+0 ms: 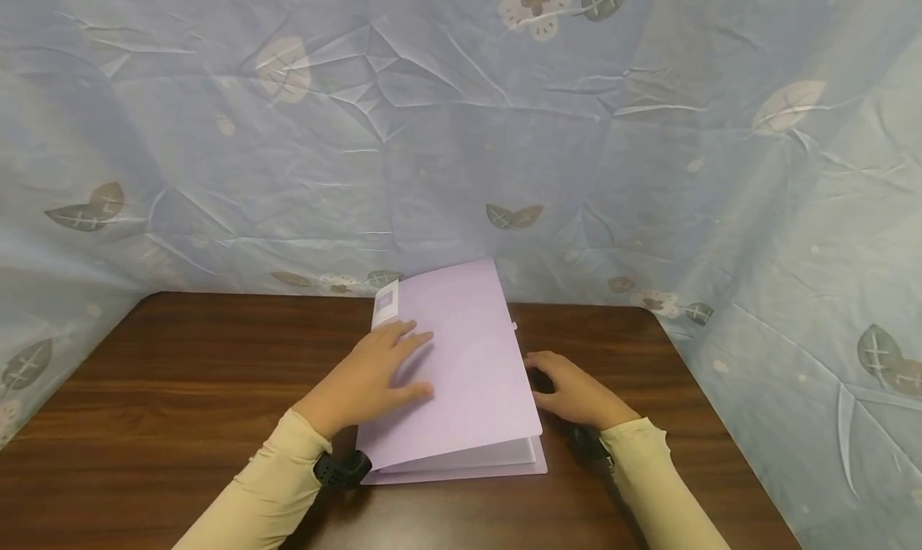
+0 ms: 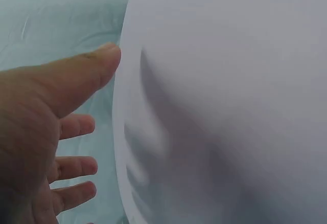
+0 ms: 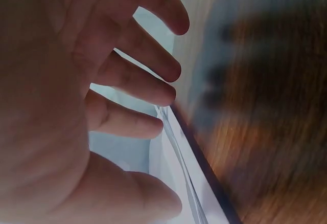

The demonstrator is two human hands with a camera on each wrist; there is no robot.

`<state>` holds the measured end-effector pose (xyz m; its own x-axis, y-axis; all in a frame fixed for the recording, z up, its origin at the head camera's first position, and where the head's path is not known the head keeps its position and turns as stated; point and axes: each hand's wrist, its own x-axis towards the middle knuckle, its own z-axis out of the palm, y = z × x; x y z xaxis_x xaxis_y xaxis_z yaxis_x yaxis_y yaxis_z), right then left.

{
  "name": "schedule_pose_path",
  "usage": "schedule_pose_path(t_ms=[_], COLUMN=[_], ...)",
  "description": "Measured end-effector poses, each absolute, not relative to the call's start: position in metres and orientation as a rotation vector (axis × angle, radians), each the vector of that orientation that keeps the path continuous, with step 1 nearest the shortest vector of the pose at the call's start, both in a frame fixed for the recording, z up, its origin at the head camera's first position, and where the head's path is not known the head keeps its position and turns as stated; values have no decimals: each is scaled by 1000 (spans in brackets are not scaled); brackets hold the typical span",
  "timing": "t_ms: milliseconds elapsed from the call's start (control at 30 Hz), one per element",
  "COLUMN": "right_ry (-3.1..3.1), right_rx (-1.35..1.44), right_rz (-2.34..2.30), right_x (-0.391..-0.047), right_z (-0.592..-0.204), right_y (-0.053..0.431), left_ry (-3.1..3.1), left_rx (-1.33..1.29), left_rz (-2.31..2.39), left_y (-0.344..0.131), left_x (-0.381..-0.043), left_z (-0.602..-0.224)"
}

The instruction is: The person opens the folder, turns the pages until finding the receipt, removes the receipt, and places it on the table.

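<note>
The left hand (image 1: 367, 374) is spread over the folder (image 1: 461, 402), thumb and fingers apart with nothing in them; the left wrist view shows shadows beneath it, though I cannot tell whether any fingertip touches. The right hand (image 1: 576, 390) sits at the free edge, fingers relaxed and slightly bent, gripping nothing that I can see (contact with the edge is unclear). The folder lies on the table (image 1: 238, 374), its cover (image 1: 468, 334) tilted up along the right side, with white pages (image 1: 497, 456) showing in the near gap. Handling that cover seems to be the step in hand, whether raising or lowering it I cannot say; either way, the next move calls for light, even guidance of the free edge so it does not bend. A label (image 1: 386, 302) marks the cover's far left corner. Beyond the table hangs a leaf-patterned cloth (image 1: 446, 158).
</note>
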<state>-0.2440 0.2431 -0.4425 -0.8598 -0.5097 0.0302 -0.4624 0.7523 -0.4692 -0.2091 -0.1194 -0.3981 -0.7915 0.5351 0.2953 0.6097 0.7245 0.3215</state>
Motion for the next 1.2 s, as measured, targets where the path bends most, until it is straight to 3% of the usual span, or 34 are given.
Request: schedule_pose_path(t_ms=[500, 1200], right_ry=[2771, 2785], right_rx=[-779, -814], right_rz=[-724, -701], right_x=[-238, -239], right_z=[-440, -444], right_y=[235, 235], left_ry=[-2713, -2649], left_rx=[-1198, -1275], left_rz=[-542, -431], left_y=[-86, -67], left_x=[-179, -168], left_z=[-392, -396])
